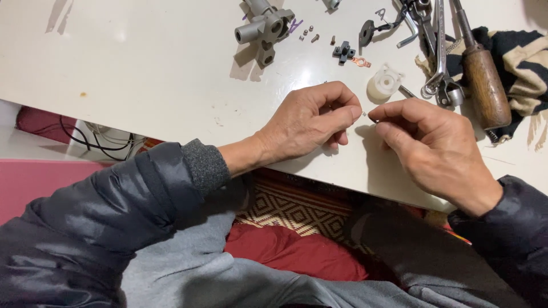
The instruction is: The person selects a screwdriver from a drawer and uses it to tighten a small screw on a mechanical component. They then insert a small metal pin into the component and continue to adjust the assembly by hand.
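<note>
Both hands low on glossy white tabletop [142, 68], fingertips nearly meeting. Left hand [311, 122] curled, thumb and forefinger pinching tiny pale part [364, 114], too small to make out. Right hand [431, 145] pinched shut too, tips right beside same speck. Round white plastic cap [383, 84] just above. Grey cast-metal fitting [264, 27] further up; wooden-handled tool [484, 80] on striped cloth [528, 68], far right.

Both hands are meeting fingertip to fingertip: the left hand [308, 122] is curling loosely, thumb and forefinger pinching, while the right hand [431, 145] is pressing its pinched fingertips [377, 116] just beside them, wrists angling inward.
</note>
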